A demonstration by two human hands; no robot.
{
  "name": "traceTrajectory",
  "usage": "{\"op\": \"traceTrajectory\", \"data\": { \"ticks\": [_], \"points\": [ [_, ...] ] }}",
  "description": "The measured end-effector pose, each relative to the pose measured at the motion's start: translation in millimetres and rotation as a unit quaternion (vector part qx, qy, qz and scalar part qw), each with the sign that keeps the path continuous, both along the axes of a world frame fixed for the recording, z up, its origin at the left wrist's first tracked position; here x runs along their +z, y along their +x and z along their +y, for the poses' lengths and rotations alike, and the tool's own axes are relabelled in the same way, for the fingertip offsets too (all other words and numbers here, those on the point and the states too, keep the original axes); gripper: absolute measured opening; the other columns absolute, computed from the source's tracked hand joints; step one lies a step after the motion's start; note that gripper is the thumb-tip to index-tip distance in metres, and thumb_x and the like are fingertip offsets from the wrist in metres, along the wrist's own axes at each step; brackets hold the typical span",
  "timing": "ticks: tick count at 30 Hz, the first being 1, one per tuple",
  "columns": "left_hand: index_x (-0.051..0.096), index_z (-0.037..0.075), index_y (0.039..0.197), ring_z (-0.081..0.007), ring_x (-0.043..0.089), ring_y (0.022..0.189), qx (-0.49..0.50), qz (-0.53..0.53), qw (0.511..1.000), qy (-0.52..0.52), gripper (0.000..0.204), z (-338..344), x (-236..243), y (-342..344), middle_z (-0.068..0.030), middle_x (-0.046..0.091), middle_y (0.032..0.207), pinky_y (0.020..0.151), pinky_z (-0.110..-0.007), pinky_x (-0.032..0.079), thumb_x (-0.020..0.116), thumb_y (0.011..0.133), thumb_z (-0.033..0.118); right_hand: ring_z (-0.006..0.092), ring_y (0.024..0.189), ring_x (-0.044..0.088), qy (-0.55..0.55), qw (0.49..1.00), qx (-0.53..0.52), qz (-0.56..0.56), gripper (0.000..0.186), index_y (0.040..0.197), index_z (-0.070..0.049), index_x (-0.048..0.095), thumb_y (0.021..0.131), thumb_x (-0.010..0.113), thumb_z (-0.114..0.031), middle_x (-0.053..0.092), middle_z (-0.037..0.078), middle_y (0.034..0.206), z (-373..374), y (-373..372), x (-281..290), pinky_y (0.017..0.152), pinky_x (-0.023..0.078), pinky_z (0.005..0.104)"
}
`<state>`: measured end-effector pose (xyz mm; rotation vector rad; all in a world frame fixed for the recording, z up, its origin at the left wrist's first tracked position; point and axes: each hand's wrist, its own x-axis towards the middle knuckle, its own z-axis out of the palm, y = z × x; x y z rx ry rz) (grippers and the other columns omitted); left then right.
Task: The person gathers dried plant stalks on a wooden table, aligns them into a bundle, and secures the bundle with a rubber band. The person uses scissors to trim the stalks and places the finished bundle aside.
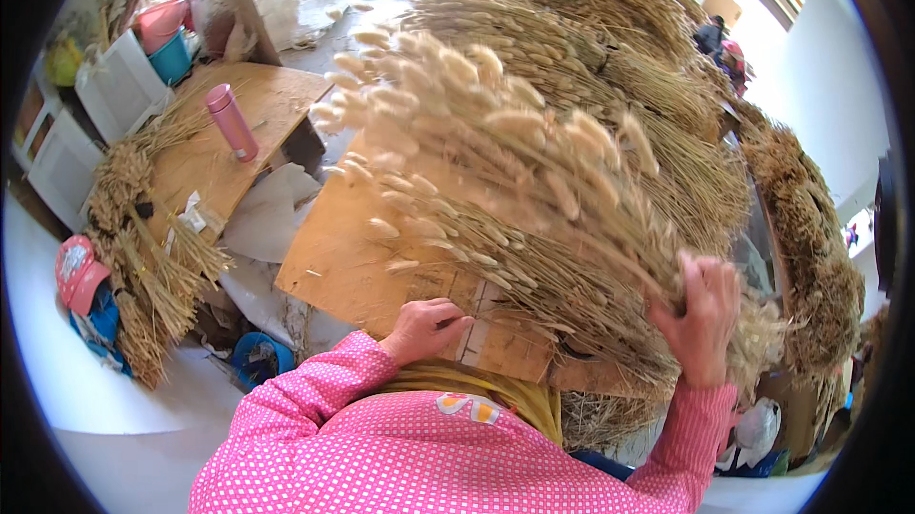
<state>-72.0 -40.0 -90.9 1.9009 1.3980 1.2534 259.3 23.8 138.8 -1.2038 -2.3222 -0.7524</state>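
Observation:
My right hand [703,318] is closed around the stems of a bunch of dried bunny tail grass [534,161]. Its pale fluffy heads fan out to the upper left and are blurred by motion. Beneath the bunch, more bunny tail stems [496,261] lie across a wooden board table [329,252]. My left hand [429,331] is at the near edge of this table, fingers curled in together, with nothing visible in them.
Large heaps of dried grass [562,47] fill the far side, and a brown heap [805,257] stands at right. To the left, a second wooden table [276,85] holds a pink bottle [232,123] and tied bundles [129,237]. A blue bucket [262,359] is below.

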Motion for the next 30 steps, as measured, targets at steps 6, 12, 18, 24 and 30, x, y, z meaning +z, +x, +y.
{"op": "traceTrajectory", "data": {
  "ticks": [6, 12, 18, 24, 30],
  "points": [
    [0.078, 0.013, 0.095, -0.0296, 0.071, 0.078, -0.041, -0.005, 0.999, -0.021, 0.015, -5, -13, -7, -0.0086, 0.074, 0.090, 0.070, -0.037, 0.057, 0.077, 0.086, 0.025, 0.0276, 0.086, 0.057, -0.249, 0.966, 0.059, 0.037, 0.056, 0.108, -0.006, 0.068, 0.058, 0.085, -0.024, 0.057, 0.008, 0.090, -46, -9, -45, 0.074, 0.047, 0.0421],
    [0.080, 0.019, 0.107, -0.0290, 0.073, 0.082, -0.018, 0.066, 0.996, 0.059, 0.022, -8, -15, -4, -0.0119, 0.075, 0.092, 0.073, -0.037, 0.058, 0.076, 0.087, 0.028, 0.0308, 0.087, 0.058, -0.373, 0.926, 0.032, 0.046, 0.047, 0.098, -0.005, 0.072, 0.060, 0.085, -0.030, 0.058, 0.009, 0.087, -34, -1, -93, 0.076, 0.048, 0.0437],
    [0.072, 0.010, 0.078, -0.0292, 0.066, 0.065, -0.026, 0.037, 0.998, 0.049, 0.016, 0, 0, 3, -0.0085, 0.068, 0.075, 0.056, -0.038, 0.052, 0.077, 0.085, 0.024, 0.0333, 0.093, 0.055, -0.292, 0.956, -0.012, 0.038, 0.048, 0.102, -0.004, 0.071, 0.061, 0.085, -0.025, 0.054, 0.012, 0.093, 7, 12, -120, 0.080, 0.047, 0.0447],
    [0.070, 0.009, 0.075, -0.0291, 0.065, 0.064, -0.020, 0.074, 0.996, 0.044, 0.019, 0, 2, 2, -0.0085, 0.066, 0.073, 0.056, -0.039, 0.052, 0.077, 0.085, 0.022, 0.0306, 0.100, 0.053, -0.181, 0.981, -0.060, 0.031, 0.063, 0.124, -0.008, 0.065, 0.065, 0.086, -0.020, 0.055, 0.011, 0.104, 72, 15, -143, 0.088, 0.045, 0.0443],
    [0.069, 0.009, 0.075, -0.0292, 0.066, 0.065, -0.018, 0.076, 0.996, 0.043, 0.019, -1, 2, 2, -0.0086, 0.065, 0.073, 0.056, -0.039, 0.052, 0.077, 0.086, 0.022, 0.0292, 0.132, 0.045, -0.028, 0.999, -0.029, -0.033, 0.062, 0.135, -0.014, 0.059, 0.078, 0.083, -0.015, 0.050, 0.009, 0.140, 78, 14, -157, 0.116, 0.032, 0.0515]
  ]
}}
